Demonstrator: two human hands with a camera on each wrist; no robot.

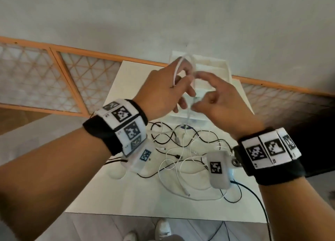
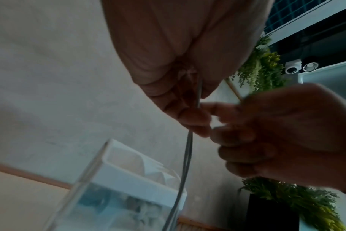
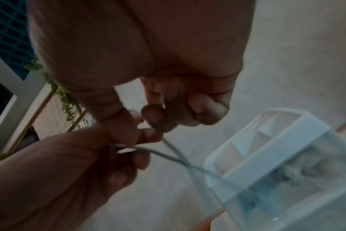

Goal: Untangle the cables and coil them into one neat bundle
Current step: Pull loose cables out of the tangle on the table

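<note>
Now a thin white cable (image 1: 178, 67) is looped above the tangle.
It is pinched by the left hand (image 1: 163, 92) and right hand (image 1: 215, 97); loops are best kept even while slack is drawn from the mixed black-and-white cable pile (image 1: 190, 150) on the white table (image 1: 116, 195).

no legible text or labels

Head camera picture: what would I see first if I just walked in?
Two hands raised in the middle, the left hand and the right hand, both pinching a white cable looped up over the left fingers. Below them, a messy tangle of black and white cables sprawls on the white table. Behind the hands stands a clear plastic box.
</note>
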